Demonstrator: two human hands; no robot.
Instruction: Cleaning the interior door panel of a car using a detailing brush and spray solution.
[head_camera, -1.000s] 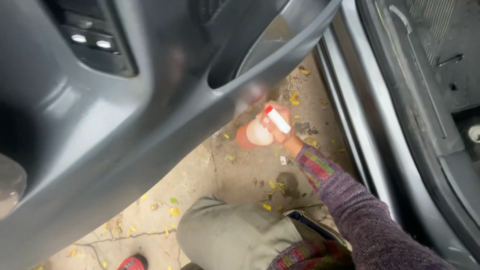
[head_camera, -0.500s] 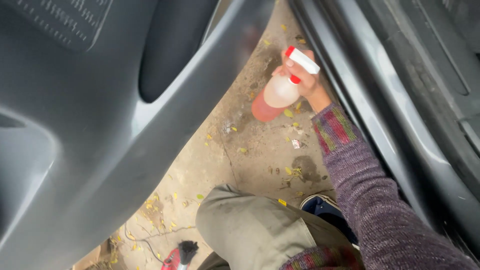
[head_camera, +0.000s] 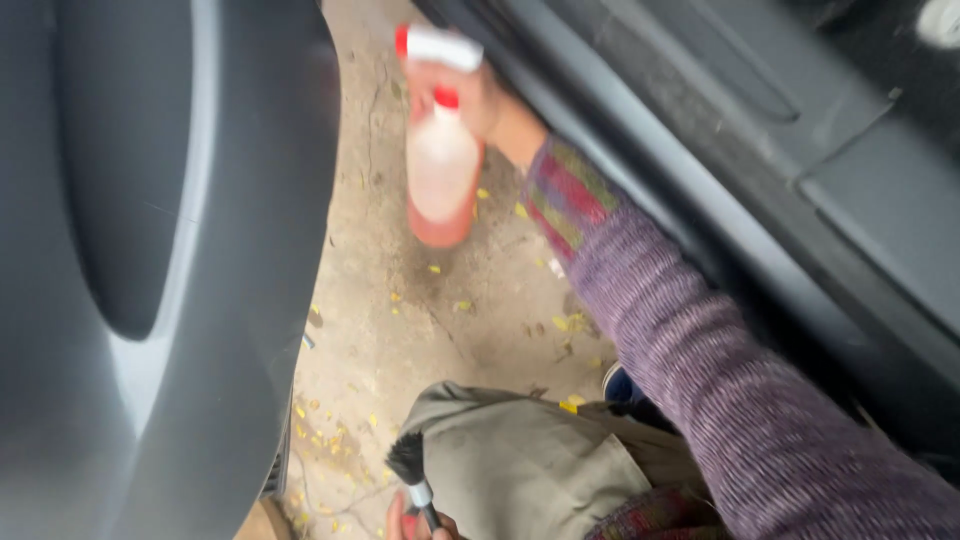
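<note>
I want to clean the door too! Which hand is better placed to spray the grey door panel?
The right hand, probably. It holds the spray bottle raised beside the grey door panel. The left hand sits low by the knee, gripping only a small black brush.

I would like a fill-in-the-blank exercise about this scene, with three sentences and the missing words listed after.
1. The right hand holds a spray bottle with a white and ____ head.
2. The left hand holds a small brush whose bristles are ____.
3. Small yellow ____ lie scattered on the bare ground beside the grey car door panel.

Missing words: red; black; leaves
</note>
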